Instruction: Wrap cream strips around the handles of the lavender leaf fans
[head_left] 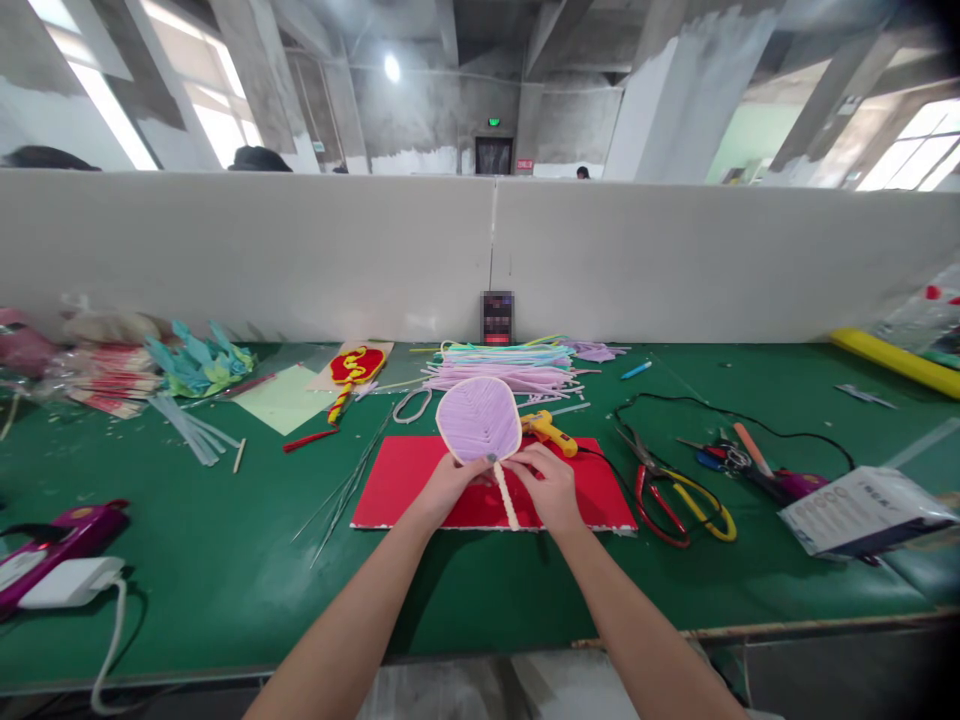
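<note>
A round hand fan with a lilac pipe-cleaner face (478,415), a cream rim and a cream wrapped handle (505,498) is held over a red board (405,475). My left hand (454,485) is closed on the lower left edge of the fan, its thumb near the handle joint. My right hand (549,482) pinches the fan from the right, where face and handle meet. Its fingertips are partly hidden. Just behind the right hand, a yellow glue gun (551,432) lies on the board.
Lilac and mint pipe cleaners (510,370) are piled behind the fan. A red and yellow fan (357,368) lies left of them. Red- and yellow-handled pliers (679,495), scissors (724,455) and a white box (866,510) are at right. A white charger (71,582) sits front left.
</note>
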